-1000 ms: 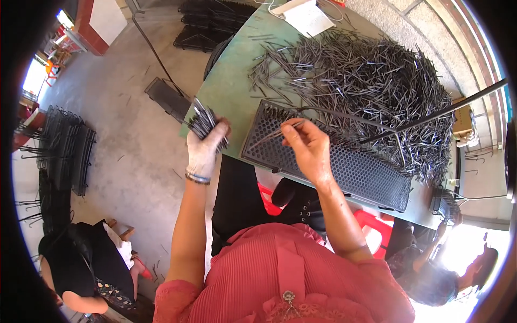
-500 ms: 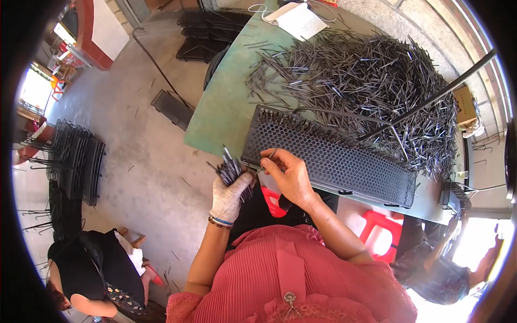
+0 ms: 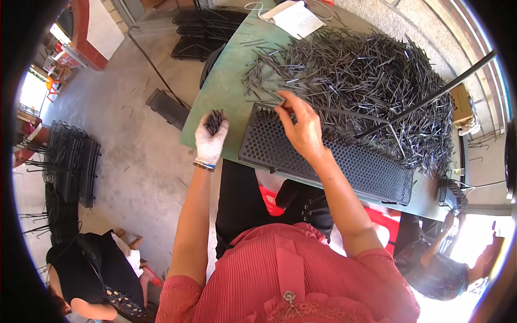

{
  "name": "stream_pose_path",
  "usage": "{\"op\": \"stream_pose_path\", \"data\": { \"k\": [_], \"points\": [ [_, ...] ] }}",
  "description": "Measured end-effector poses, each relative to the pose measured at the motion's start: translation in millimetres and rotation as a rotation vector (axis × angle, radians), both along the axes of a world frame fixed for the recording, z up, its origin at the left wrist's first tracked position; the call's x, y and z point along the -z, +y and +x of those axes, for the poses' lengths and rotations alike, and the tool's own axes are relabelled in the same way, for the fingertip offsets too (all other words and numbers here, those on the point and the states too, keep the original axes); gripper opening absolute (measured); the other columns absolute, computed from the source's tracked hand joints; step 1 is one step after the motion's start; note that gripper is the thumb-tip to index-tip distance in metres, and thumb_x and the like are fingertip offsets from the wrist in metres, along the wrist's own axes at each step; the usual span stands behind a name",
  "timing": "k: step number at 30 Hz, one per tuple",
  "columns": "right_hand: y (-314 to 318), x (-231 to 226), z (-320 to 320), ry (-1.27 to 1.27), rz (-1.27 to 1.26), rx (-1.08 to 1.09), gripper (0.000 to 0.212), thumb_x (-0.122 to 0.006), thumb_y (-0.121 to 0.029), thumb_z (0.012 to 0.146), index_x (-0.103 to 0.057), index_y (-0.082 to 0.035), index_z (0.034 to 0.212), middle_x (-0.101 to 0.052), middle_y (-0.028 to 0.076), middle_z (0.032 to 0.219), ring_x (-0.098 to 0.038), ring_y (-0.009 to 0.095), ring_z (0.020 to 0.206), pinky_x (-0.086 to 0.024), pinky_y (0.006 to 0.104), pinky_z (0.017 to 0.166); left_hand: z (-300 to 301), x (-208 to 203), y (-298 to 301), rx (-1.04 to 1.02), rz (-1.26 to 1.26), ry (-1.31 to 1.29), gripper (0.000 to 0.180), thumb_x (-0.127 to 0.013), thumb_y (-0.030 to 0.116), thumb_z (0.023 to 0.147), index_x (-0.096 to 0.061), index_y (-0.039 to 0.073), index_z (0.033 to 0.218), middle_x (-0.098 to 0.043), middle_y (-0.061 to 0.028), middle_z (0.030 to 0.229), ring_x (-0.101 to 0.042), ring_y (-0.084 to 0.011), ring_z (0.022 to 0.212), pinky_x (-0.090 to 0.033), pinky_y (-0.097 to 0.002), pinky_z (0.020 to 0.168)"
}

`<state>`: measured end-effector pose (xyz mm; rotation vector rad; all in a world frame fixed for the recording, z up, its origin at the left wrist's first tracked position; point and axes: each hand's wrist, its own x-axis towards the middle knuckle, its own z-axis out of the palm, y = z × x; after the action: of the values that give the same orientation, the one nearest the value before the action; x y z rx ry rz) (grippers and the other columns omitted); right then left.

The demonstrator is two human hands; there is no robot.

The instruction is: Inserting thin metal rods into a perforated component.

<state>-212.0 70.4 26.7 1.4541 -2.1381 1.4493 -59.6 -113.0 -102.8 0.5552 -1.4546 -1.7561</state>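
Note:
My left hand (image 3: 209, 142), in a white glove, is wrapped round a bundle of short dark rods (image 3: 215, 121), their ends pointing up, beside the table's left edge. My bare right hand (image 3: 303, 126) is over the left part of a long black perforated tray (image 3: 344, 164), near its far edge. Its thumb and fingers are bent together; whatever is between the tips I cannot make out. Some rods stand upright in the holes along the tray's far edge. Just beyond the tray lies a large heap of the same loose rods (image 3: 366, 70).
The green table (image 3: 215, 86) holds a white paper (image 3: 297, 20) at the back. A long metal bar (image 3: 431, 99) slants over the heap. Black racks (image 3: 67, 161) stand on the floor at left. One person (image 3: 86, 269) is at lower left, another (image 3: 436, 272) at right.
My left hand has moved away and to the left, turning the bundle upright. My right hand has left the bundle and reached forward over the tray's far edge.

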Motion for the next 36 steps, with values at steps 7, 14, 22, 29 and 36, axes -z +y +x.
{"op": "stream_pose_path", "data": {
  "k": [7, 14, 22, 29, 36],
  "points": [
    [-6, 22, -1, 0.129, 0.096, -0.067, 0.030, -0.069, -0.005, 0.082, -0.063, -0.006, 0.111, -0.065, 0.011, 0.087, -0.060, 0.029, 0.081, -0.047, 0.0384, 0.075, -1, 17, 2, -0.080, -0.060, -0.121, 0.036, -0.073, 0.007, 0.084, -0.056, -0.002, 0.115, -0.066, -0.0048, 0.103, -0.062, -0.0113, 0.091, -0.051, -0.0280, 0.085],
    [0, 22, 0, 0.308, 0.115, -0.016, 0.021, -0.069, -0.006, 0.081, -0.068, -0.005, 0.102, -0.064, 0.007, 0.091, -0.058, 0.025, 0.085, -0.043, 0.0372, 0.078, 35, -92, 49, 0.056, 0.473, 0.038, 0.027, -0.069, 0.018, 0.087, -0.059, -0.001, 0.104, -0.064, -0.0072, 0.086, -0.064, -0.0192, 0.072, -0.055, -0.0321, 0.067],
    [-3, 21, 4, 0.388, 0.117, 0.049, 0.022, -0.068, -0.006, 0.082, -0.067, -0.004, 0.104, -0.062, 0.006, 0.090, -0.057, 0.024, 0.085, -0.041, 0.0372, 0.080, 66, -105, 125, 0.323, 0.731, -0.113, 0.034, -0.068, 0.011, 0.084, -0.057, 0.000, 0.114, -0.064, -0.0074, 0.093, -0.063, -0.0175, 0.077, -0.053, -0.0313, 0.072],
    [-1, 17, 3, 0.443, 0.181, -0.062, 0.028, -0.066, -0.002, 0.080, -0.067, -0.004, 0.108, -0.061, 0.006, 0.092, -0.057, 0.024, 0.087, -0.040, 0.0373, 0.083, 65, -106, 143, 0.400, 0.863, -0.102, 0.032, -0.064, 0.007, 0.086, -0.054, 0.001, 0.116, -0.065, -0.0095, 0.092, -0.066, -0.0214, 0.082, -0.055, -0.0354, 0.074],
    [-5, 21, 2, 0.479, 0.205, -0.052, 0.028, -0.066, -0.004, 0.080, -0.067, -0.004, 0.109, -0.060, 0.005, 0.092, -0.057, 0.023, 0.087, -0.040, 0.0381, 0.085, 63, -92, 146, 0.391, 0.883, -0.156, 0.032, -0.067, 0.011, 0.088, -0.055, 0.001, 0.116, -0.067, -0.0110, 0.095, -0.067, -0.0214, 0.080, -0.056, -0.0361, 0.070]
  ]
}}
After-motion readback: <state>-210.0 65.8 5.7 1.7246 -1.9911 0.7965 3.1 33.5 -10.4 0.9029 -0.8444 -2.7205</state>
